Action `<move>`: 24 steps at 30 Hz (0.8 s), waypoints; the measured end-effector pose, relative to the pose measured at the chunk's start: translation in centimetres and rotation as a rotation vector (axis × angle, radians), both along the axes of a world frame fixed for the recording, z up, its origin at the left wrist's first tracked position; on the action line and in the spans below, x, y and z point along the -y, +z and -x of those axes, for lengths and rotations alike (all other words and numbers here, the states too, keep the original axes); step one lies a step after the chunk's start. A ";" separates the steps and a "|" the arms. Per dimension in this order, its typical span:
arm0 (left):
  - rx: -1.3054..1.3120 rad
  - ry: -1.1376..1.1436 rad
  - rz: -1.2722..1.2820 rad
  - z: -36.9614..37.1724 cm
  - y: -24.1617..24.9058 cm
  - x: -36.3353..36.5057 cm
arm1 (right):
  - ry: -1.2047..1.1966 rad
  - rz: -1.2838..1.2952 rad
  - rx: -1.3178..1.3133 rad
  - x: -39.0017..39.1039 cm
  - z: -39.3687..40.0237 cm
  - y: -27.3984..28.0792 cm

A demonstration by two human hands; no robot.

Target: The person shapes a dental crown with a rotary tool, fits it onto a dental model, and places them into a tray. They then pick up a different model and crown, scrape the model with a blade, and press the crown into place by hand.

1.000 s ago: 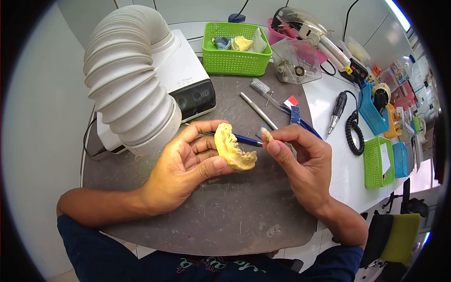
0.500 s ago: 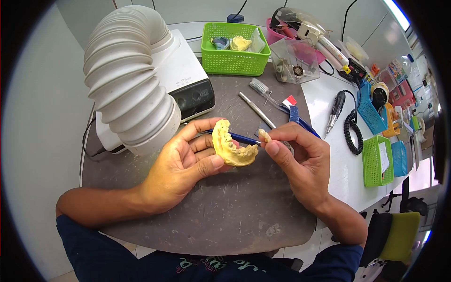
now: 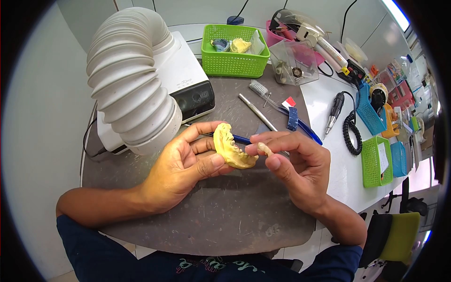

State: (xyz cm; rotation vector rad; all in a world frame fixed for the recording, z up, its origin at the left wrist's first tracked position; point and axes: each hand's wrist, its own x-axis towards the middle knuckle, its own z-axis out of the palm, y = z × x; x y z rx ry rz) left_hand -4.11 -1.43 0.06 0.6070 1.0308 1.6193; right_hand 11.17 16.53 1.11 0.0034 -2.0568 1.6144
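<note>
Yellow cast [image 3: 226,151] | left fingers [image 3: 216,160] clasp edges | right fingers [image 3: 274,163], nearly together, hold toothlike piece [image 3: 264,149] | desk [image 3: 230,211] room nearside

Tilted yellow dental model [image 3: 230,153] w/ sm cream tooth-like pc [image 3: 265,149] near R end

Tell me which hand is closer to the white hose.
Left. The left hand is beside the hose, near its lower end; the right hand is farther off, past the tooth model.

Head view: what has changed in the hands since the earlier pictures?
The right hand has shifted the small cream tooth-shaped piece slightly lower in view, its fingers extending left toward the yellow horseshoe-shaped dental model. Nothing was let go; the left hand still holds the model.
</note>
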 end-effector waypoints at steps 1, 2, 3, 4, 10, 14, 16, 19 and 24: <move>-0.005 0.002 0.003 0.0 0.0 0.0 | 0.000 0.008 0.006 0.0 0.0 0.0; -0.005 0.003 0.003 0.0 0.0 0.0 | 0.000 0.016 0.013 0.0 0.0 0.0; 0.001 0.005 0.001 0.0 0.0 0.0 | 0.001 0.015 0.013 -0.1 0.0 0.0; 0.007 0.007 0.000 0.0 0.0 0.0 | -0.001 0.006 0.024 -0.1 0.0 0.1; -0.024 0.039 -0.066 -0.3 -0.2 -0.1 | 0.009 0.008 0.009 -0.1 0.1 -0.1; -0.037 0.033 -0.074 -0.4 0.0 -0.1 | 0.036 0.007 -0.012 -0.2 0.0 -0.1; -0.043 0.037 -0.076 -0.4 -0.1 -0.1 | 0.038 0.000 -0.005 -0.2 -0.1 0.0; -0.052 0.031 -0.082 -0.5 0.0 -0.1 | 0.043 0.001 0.002 -0.2 -0.1 0.1; -0.064 0.023 -0.079 -0.5 0.1 -0.1 | 0.040 0.036 -0.005 -0.1 -0.1 0.0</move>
